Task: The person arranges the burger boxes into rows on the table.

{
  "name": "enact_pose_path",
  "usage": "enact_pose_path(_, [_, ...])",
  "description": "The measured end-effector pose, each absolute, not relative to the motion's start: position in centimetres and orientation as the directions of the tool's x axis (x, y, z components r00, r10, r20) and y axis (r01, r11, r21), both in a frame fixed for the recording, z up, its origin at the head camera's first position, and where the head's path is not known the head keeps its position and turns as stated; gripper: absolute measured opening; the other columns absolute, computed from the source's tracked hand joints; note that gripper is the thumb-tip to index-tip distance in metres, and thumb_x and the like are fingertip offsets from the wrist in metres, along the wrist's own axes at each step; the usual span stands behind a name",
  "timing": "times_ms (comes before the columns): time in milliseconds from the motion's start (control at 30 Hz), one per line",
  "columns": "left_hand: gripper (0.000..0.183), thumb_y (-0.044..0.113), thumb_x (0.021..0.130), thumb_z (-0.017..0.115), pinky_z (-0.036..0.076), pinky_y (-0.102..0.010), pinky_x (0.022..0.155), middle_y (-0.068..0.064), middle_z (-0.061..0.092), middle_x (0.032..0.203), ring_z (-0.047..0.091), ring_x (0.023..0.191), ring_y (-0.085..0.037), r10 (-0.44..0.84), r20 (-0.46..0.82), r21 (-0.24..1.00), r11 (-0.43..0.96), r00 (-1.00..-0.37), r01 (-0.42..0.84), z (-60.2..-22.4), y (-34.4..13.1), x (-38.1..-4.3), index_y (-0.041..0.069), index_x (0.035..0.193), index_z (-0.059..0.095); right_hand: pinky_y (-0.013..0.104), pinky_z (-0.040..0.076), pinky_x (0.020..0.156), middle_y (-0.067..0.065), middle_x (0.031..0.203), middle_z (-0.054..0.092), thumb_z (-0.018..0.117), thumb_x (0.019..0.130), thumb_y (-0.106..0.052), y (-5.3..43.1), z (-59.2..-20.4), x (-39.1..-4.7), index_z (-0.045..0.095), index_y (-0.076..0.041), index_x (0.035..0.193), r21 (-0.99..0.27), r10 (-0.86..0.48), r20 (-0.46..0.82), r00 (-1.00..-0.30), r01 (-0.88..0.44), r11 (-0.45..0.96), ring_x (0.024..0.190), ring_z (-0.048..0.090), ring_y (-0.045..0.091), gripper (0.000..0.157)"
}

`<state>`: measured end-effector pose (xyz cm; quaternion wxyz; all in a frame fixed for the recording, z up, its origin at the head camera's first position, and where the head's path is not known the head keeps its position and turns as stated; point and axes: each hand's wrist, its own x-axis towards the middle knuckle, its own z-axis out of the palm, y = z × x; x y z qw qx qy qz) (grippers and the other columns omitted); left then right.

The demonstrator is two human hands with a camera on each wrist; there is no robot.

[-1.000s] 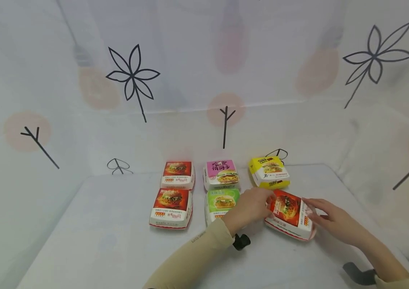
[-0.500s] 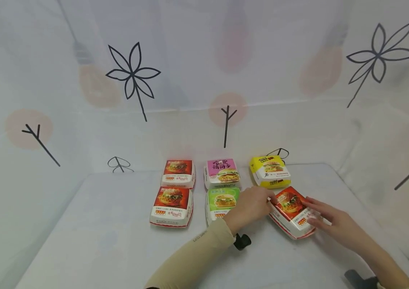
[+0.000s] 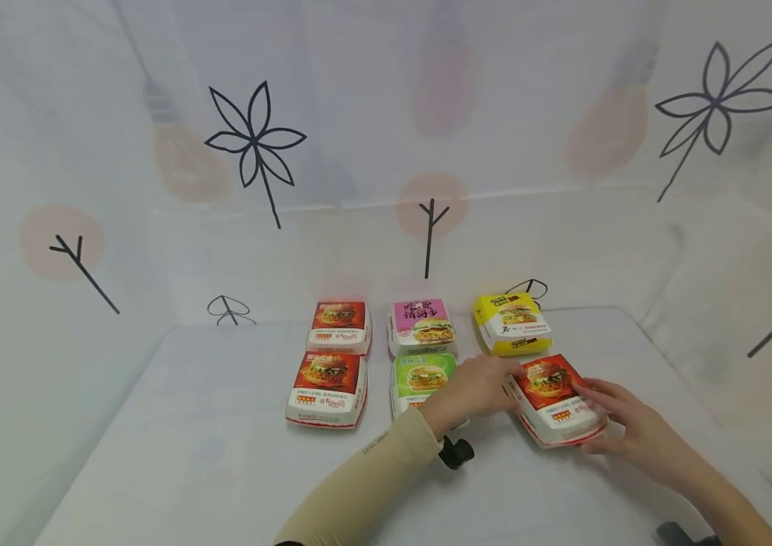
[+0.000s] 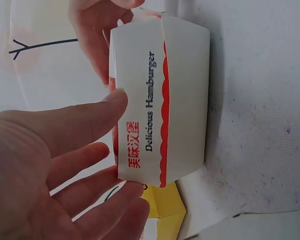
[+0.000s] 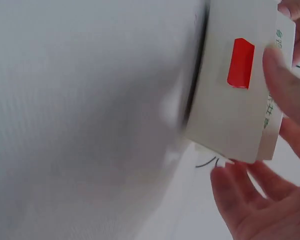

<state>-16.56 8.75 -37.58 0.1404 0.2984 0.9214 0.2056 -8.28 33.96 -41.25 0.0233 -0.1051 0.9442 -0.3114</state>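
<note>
Both hands hold a red and white hamburger box (image 3: 553, 394) at the right of the group, just in front of the yellow box. My left hand (image 3: 475, 390) is at its left side. In the left wrist view its thumb presses the lid edge above the "Delicious Hamburger" print (image 4: 149, 102), with fingertips at the box's far end. On the right side, my right hand (image 3: 638, 428) grips the box between thumb and fingers. The right wrist view shows that thumb on the lid edge and a red tab (image 5: 241, 63) on the box's white side.
Behind stand a red box (image 3: 340, 326), a purple box (image 3: 420, 326) and a yellow box (image 3: 513, 324). In front of them, another red box (image 3: 327, 387) sits left of a green box (image 3: 420, 375), which my left hand partly covers. Patterned white cloth (image 3: 331, 250) hangs behind the white table (image 3: 188, 455).
The held hamburger box has turned clockwise, so its printed side faces left and it sits straighter behind the yellow box's front. My right hand's thumb has moved lower along its right side.
</note>
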Motion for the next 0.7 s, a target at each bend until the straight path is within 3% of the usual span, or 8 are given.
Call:
enact_pose_path(200, [0.058, 0.038, 0.083, 0.081, 0.045, -0.025, 0.084, 0.019, 0.058, 0.133, 0.054, 0.106, -0.007, 0.606, -0.155, 0.486, 0.734, -0.780, 0.474, -37.9, 8.9, -16.6, 0.037, 0.137, 0.060, 0.072, 0.042, 0.087, 0.027, 0.138, 0.045, 0.091, 0.069, -0.030, 33.0, -41.7, -7.7, 0.058, 0.001, 0.134, -0.552, -0.180, 0.154, -0.972, -0.235, 0.800, 0.121, 0.044, 0.050, 0.079])
enact_pose_path(600, [0.063, 0.053, 0.081, 0.078, 0.045, -0.024, 0.089, 0.018, 0.054, 0.138, 0.053, 0.110, -0.005, 0.600, -0.122, 0.498, 0.726, -0.791, 0.474, -37.9, 9.1, -16.3, 0.037, 0.139, 0.058, 0.070, 0.045, 0.083, 0.030, 0.143, 0.043, 0.091, 0.069, -0.027, 31.6, -42.6, -8.4, 0.059, -0.002, 0.133, -0.536, -0.130, 0.274, -0.953, -0.263, 0.802, 0.120, 0.046, 0.054, 0.076])
enact_pose_path(700, [0.065, 0.057, 0.081, 0.076, 0.046, -0.026, 0.092, 0.016, 0.046, 0.147, 0.051, 0.121, -0.007, 0.595, -0.121, 0.496, 0.730, -0.795, 0.471, -38.0, 9.4, -16.3, 0.038, 0.140, 0.057, 0.071, 0.043, 0.084, 0.030, 0.143, 0.042, 0.091, 0.069, -0.026, 31.6, -42.7, -8.8, 0.058, -0.003, 0.134, -0.537, -0.132, 0.291, -0.948, -0.276, 0.797, 0.121, 0.045, 0.055, 0.077])
